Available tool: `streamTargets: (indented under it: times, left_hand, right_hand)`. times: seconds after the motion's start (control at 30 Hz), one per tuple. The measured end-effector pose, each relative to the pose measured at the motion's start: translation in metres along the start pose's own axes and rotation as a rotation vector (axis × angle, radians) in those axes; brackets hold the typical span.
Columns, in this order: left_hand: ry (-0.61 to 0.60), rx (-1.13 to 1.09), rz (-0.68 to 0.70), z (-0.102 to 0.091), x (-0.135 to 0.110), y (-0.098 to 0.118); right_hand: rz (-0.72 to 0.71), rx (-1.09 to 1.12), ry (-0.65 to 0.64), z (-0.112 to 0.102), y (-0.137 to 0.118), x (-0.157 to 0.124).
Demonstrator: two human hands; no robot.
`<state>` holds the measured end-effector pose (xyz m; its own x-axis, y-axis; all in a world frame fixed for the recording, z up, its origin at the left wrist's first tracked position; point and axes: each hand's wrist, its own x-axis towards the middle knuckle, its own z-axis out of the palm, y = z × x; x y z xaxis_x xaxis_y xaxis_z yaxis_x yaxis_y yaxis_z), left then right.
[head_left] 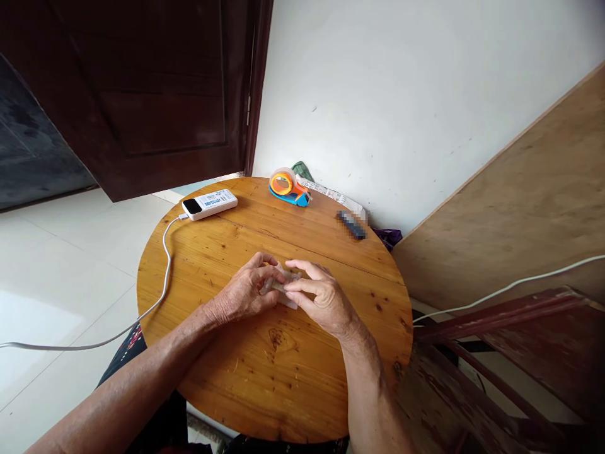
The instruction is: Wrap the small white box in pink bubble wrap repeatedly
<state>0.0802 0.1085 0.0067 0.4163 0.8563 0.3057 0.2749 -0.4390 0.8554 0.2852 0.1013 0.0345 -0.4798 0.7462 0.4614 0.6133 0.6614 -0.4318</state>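
Observation:
Between my hands, at the middle of the round wooden table [212,252], is a small crumpled piece of clear plastic wrapping [288,300]. My left hand [253,284] has its thumb and fingers closed on the left side of the plastic. From the right, my right hand [324,296] pinches the plastic's edge with thumb and forefinger, the other fingers bent above it. Part of the plastic is hidden behind the fingers, and I cannot make out whether anything is inside it.
A white power bank [215,203] with a white cable [166,265] lies at the back left. Toward the wall stands an orange and blue tape dispenser [289,186], with printed paper [331,194] behind it. A dark blurred object [352,225] rests at the back right.

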Motion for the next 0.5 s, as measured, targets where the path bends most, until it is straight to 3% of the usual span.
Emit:
streamTargets:
  times: [0.5]
  left_hand:
    - [0.066,-0.030,0.012,0.0077,0.0010,-0.0058]
  right_hand:
    - [0.047,0.150,0.005,0.0038,0.0045,0.0017]
